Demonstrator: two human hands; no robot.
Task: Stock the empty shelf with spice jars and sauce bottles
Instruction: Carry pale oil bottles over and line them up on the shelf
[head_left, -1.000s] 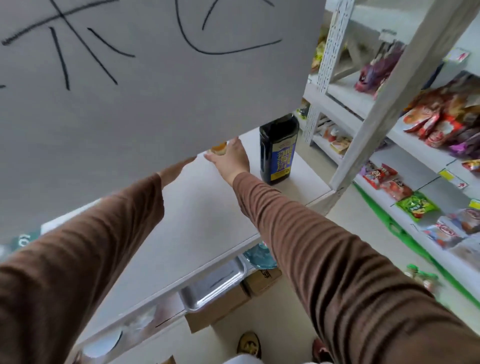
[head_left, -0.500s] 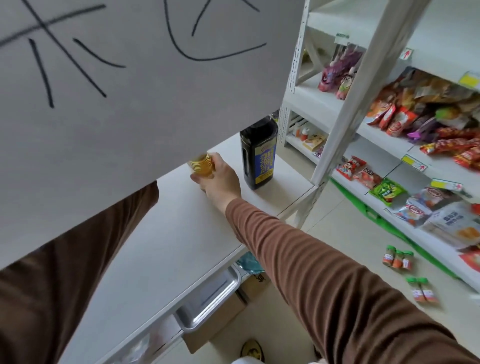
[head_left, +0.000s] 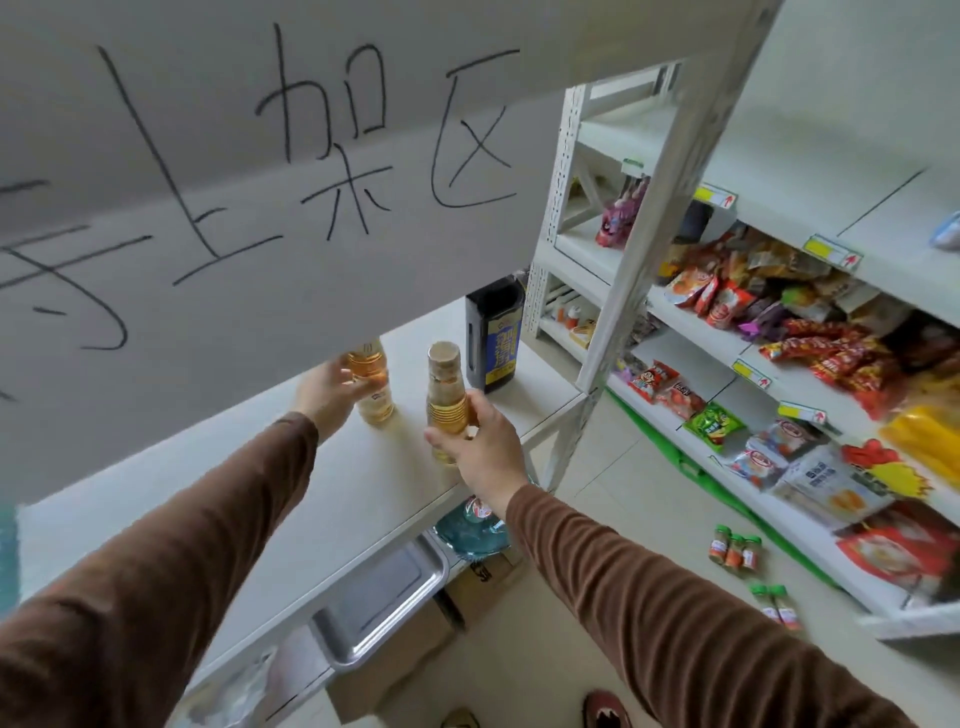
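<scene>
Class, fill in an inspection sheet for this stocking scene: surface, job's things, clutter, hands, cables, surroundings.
Surface: white shelf, mostly bare.
Job's things: dark sauce bottle standing at the back; amber bottle and gold-capped bottle in front of it; spice jars on the floor.
Clutter: metal tray and cardboard box below the shelf.
Hands: left hand holds the amber bottle; right hand grips the gold-capped bottle.
Cables: nothing seen.
Surroundings: snack shelves to the right; handwritten sign above.
</scene>
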